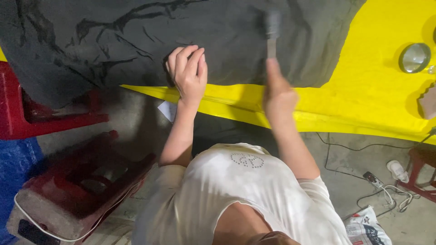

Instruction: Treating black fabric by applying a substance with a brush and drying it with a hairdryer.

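A dark grey cloth lies spread over a yellow-covered table. My left hand rests flat on the cloth near the table's front edge, fingers together, pinning it down. My right hand is motion-blurred and grips the handle of a slim tool with a dark head, which stands over the cloth to the right of my left hand. Whether the tool's head touches the cloth I cannot tell.
A round glass object and a brown block sit at the table's right end. Red plastic stools stand on the floor at left, beside a blue sheet. Cables and a power strip lie on the floor at right.
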